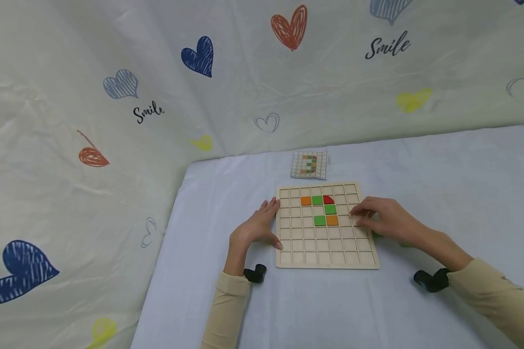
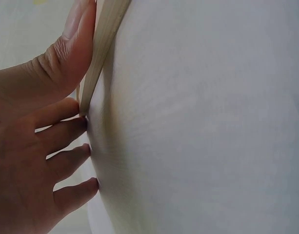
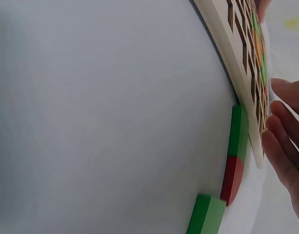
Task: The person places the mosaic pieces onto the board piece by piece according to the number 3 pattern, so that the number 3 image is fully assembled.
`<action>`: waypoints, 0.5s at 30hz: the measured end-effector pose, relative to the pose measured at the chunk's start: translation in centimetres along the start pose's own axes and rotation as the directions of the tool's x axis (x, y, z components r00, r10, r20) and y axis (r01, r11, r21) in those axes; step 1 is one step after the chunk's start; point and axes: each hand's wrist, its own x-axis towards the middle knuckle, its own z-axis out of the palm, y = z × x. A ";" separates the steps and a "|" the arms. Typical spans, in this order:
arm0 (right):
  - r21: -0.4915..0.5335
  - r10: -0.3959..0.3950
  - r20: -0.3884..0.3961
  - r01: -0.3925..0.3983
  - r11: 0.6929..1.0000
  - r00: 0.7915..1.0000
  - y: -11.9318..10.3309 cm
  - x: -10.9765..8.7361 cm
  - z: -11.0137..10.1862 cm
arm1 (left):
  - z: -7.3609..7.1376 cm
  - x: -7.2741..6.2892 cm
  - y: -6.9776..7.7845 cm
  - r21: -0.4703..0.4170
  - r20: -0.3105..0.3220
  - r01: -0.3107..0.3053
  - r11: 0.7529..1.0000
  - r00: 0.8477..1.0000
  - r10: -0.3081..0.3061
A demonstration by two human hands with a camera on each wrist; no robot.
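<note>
A wooden grid board [image 1: 297,246] lies on the table, with orange, green and red tiles in some of its squares. One red tile [image 1: 328,199] has a rounded corner; beneath it are a green tile [image 1: 330,209] and an orange tile [image 1: 332,220]. My left hand [image 1: 257,225] rests against the board's left edge, fingers spread and thumb at the lower left. Over the right side of the board hovers my right hand [image 1: 386,218], its fingers loosely bent. Between that thumb and fingers [image 3: 286,141], the right wrist view shows no tile.
A pattern card [image 1: 309,165] lies behind the board. Right of the board, a green block [image 3: 238,131] touches a red block [image 3: 232,180], with another green block [image 3: 206,214] nearby. White cloth [image 1: 192,291] covers the table, and a heart-printed curtain [image 1: 236,97] hangs behind.
</note>
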 end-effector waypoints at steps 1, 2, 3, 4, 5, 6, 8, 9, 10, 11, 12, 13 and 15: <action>-0.001 -0.002 -0.001 0.002 1.000 1.000 0.1 -0.2 -0.1 | 0.0 0.0 0.0 -0.002 -0.001 0.002 1.000 1.000 -0.002; -0.003 -0.005 -0.002 0.005 1.000 1.000 0.2 -0.4 -0.2 | 0.0 0.0 0.0 -0.002 -0.001 0.003 1.000 1.000 -0.003; -0.004 -0.006 -0.001 0.006 1.000 1.000 0.3 -0.6 -0.2 | 0.0 0.0 0.0 -0.004 -0.001 0.004 1.000 1.000 -0.004; -0.007 -0.004 0.000 0.004 1.000 1.000 0.4 -0.7 -0.3 | 0.0 0.0 0.0 -0.004 -0.001 0.004 1.000 1.000 -0.004; -0.012 -0.003 -0.001 0.003 1.000 1.000 0.5 -0.9 -0.4 | 0.0 0.0 0.0 -0.004 -0.001 0.003 1.000 1.000 -0.003; -0.018 0.000 0.000 0.000 1.000 1.000 0.6 -1.1 -0.4 | 0.0 0.0 0.0 -0.004 -0.001 0.002 1.000 1.000 -0.002; -0.031 0.002 -0.003 -0.002 1.000 1.000 0.8 -1.4 -0.5 | 0.0 0.0 0.0 -0.003 0.000 0.003 1.000 1.000 -0.003; -0.036 0.001 -0.006 -0.001 0.999 1.000 0.9 -1.5 -0.6 | 0.0 0.0 0.1 -0.003 0.001 0.004 1.000 1.000 -0.004; -0.041 -0.002 -0.009 0.002 0.999 1.000 1.0 -1.7 -0.7 | 0.0 0.0 0.1 -0.003 0.001 0.004 1.000 1.000 -0.004; -0.044 -0.005 -0.010 0.005 0.999 1.000 1.1 -1.8 -0.7 | 0.0 -0.1 0.1 -0.004 0.001 0.006 1.000 1.000 -0.006; -0.046 -0.011 -0.010 0.010 0.999 1.000 1.2 -1.9 -0.8 | 0.0 -0.1 0.1 -0.004 0.001 0.006 1.000 1.000 -0.006; -0.048 -0.010 -0.005 0.010 0.999 1.000 1.3 -2.1 -0.9 | 0.0 -0.1 0.1 -0.005 0.002 0.006 1.000 1.000 -0.006; -0.051 0.001 0.019 0.000 0.999 1.000 1.6 -2.3 -1.2 | 0.0 -0.1 0.1 -0.004 0.003 0.002 1.000 1.000 -0.002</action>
